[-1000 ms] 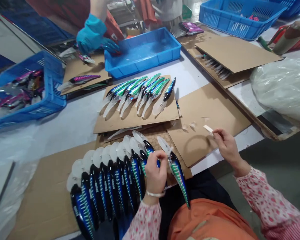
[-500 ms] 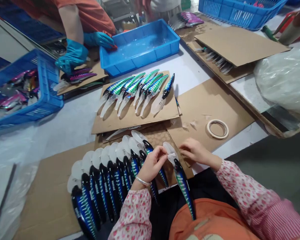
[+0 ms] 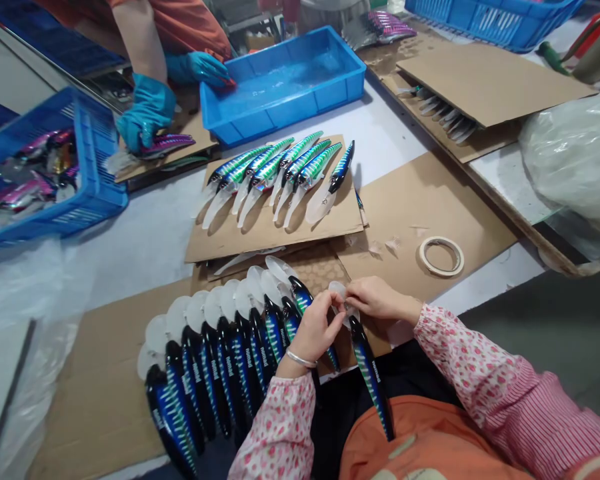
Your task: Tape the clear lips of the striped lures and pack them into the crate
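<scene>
A blue-and-black fishing lure [image 3: 369,370] points its clear lip up and its tail toward my lap. My left hand [image 3: 316,328] pinches the lip from the left, thumb and forefinger together. From the right, my right hand [image 3: 376,297] has its fingertips closed at the same lip; whether they hold a bit of tape there is hidden. Left of my hands, a row of similar lures [image 3: 225,360] lies side by side with clear lips upward. A roll of tape [image 3: 441,257] lies flat beyond my right hand.
Green-and-blue lures [image 3: 280,170] lie on a cardboard sheet [image 3: 260,243]. Behind stands a blue tray [image 3: 285,110]; at left, a blue crate [image 3: 100,167] holds pink lures. A co-worker's gloved hand [image 3: 147,113] presses on purple lures. Plastic scraps [image 3: 393,245] lie near the tape.
My right hand has moved left, from beside the lure to its lip, and its fingers have closed there. The co-worker's gloved hand has shifted onto the purple lures.
</scene>
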### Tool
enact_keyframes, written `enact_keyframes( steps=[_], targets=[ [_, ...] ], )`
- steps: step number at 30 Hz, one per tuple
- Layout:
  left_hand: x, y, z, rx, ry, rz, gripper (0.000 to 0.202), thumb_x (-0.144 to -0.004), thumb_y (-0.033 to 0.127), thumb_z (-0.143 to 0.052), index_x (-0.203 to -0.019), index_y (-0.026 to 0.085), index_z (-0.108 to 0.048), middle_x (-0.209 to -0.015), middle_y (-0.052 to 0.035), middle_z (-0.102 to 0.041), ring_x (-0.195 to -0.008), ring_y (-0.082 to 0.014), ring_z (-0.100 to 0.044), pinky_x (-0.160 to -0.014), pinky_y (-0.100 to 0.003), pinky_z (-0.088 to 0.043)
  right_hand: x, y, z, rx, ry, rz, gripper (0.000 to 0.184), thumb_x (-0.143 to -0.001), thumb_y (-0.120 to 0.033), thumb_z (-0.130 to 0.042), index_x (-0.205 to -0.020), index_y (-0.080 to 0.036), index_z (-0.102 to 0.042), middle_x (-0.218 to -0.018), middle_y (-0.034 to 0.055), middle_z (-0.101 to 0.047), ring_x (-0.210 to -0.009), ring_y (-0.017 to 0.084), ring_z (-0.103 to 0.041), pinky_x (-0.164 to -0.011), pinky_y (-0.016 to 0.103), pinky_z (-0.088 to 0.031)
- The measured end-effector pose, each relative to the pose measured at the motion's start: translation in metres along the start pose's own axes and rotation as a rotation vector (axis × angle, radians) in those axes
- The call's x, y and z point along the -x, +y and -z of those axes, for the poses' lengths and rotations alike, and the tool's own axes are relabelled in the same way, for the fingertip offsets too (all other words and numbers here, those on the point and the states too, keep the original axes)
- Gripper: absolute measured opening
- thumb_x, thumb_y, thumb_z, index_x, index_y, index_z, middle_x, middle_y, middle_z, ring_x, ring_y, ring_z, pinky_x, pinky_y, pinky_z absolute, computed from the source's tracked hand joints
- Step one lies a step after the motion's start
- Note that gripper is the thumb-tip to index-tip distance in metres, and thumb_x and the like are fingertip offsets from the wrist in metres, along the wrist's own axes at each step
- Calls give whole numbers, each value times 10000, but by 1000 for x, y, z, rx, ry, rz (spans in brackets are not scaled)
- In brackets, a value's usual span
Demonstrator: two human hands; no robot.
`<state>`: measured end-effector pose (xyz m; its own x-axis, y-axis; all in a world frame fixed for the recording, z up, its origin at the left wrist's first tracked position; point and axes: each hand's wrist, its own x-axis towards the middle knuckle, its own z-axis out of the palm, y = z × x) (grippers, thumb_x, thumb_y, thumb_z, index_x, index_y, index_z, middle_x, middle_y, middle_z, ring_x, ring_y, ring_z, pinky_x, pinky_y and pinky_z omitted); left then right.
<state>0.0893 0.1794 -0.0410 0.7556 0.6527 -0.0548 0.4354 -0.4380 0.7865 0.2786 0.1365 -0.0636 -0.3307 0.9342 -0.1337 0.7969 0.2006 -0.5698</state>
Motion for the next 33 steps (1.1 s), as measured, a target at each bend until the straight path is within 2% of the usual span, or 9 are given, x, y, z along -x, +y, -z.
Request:
enact_keyframes(
  steps=[4,10,14,18,20,25,29,33],
  targets=[
    [-4,-4,-13,-184,113,-30,98,-838,114,-522,-862,207,-506,-851,-33,-599,-876,-217,-561,-788,-337,-478,-2,-2,4,-51,-29,-57,194,-985,-246,-531,-939,-159,-698,-873,64,-719,-770,171,-627,-647,259,-334],
    [-4,-7,-19,-255,179,-24,127,-843,89,-516,-864,212,-494,-848,-37,-587,-878,-232,-545,-796,-358,-474,-1,-2,5,-119,-30,-66,217,-990,-274,-524,-926,-161,-698,-870,58,-725,-777,168,-635,-635,253,-317],
    [-2,-5,-21,-302,206,-11,139,-836,80,-534,-874,211,-506,-848,-43,-588,-877,-240,-547,-800,-369,-475,2,-4,-4,-162,43,-110,107,-907,-265,-646,-867,-173,-682,-843,37,-717,-764,164,-628,-624,247,-313],
    [-1,1,-21,-376,259,32,193,-831,94,-569,-995,193,-547,-975,-91,-620,-978,-281,-541,-873,-420,-457,6,-8,-15,-134,115,-142,68,-899,-206,-630,-861,-156,-657,-853,58,-700,-781,179,-612,-643,260,-329],
    [0,4,-21,-410,269,43,251,-837,91,-574,-1066,189,-551,-1034,-97,-639,-1013,-280,-548,-886,-410,-446,8,-9,-19,-128,139,-127,44,-893,-188,-632,-869,-155,-649,-861,57,-692,-804,181,-607,-671,263,-350],
    [2,4,-20,-450,266,13,212,-867,98,-578,-1032,230,-569,-862,-3,-697,-858,-226,-602,-785,-357,-403,12,-9,-23,-123,198,-76,24,-904,-166,-622,-903,-160,-646,-852,51,-679,-823,179,-604,-726,265,-394],
    [8,0,-24,-450,344,-20,104,-881,120,-566,-930,211,-558,-842,-8,-680,-773,-209,-577,-763,-352,-391,13,-9,-27,-89,253,-84,49,-924,-176,-608,-905,-162,-651,-841,49,-668,-806,176,-600,-721,269,-406],
    [13,-5,-29,-431,365,-31,128,-874,85,-522,-901,207,-547,-834,-17,-661,-782,-210,-579,-772,-346,-400,11,-15,-31,-19,314,-72,73,-941,-200,-599,-900,-172,-653,-859,55,-654,-824,193,-577,-727,286,-417]
  ],
)
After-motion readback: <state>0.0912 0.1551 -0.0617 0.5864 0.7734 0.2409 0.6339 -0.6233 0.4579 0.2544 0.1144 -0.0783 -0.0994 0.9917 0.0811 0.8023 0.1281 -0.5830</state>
